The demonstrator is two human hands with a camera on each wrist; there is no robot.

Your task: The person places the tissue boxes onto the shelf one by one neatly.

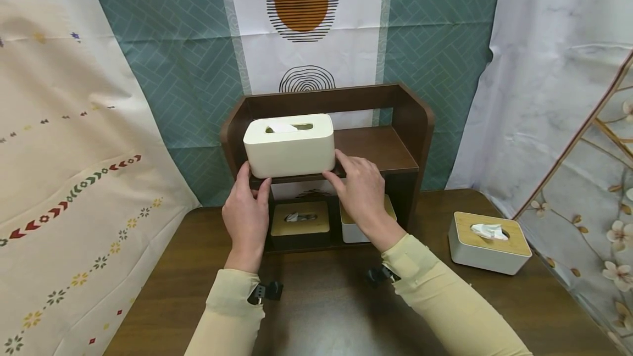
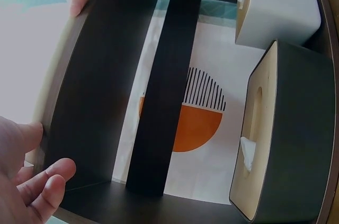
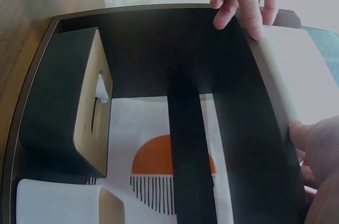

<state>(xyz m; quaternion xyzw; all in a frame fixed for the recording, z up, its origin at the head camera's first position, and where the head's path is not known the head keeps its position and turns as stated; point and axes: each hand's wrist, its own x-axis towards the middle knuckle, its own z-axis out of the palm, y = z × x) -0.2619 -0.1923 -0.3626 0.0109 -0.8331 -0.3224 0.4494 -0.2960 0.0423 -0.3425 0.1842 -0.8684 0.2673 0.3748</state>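
A cream tissue box, a white tissue in its oval top slot, is at the front left of the brown rack's upper shelf. My left hand grips its lower left corner, thumb at the front bottom edge. At the lower right corner my right hand holds it, thumb low on the front and fingers along the side. In the right wrist view, the pale box overlaps the shelf edge, with both hands at it.
Below, a dark tissue box with a wooden lid and a white one stand on the lower level. Another white tissue box with a wooden lid sits on the brown table to the right. Patterned cloths hang behind and at both sides.
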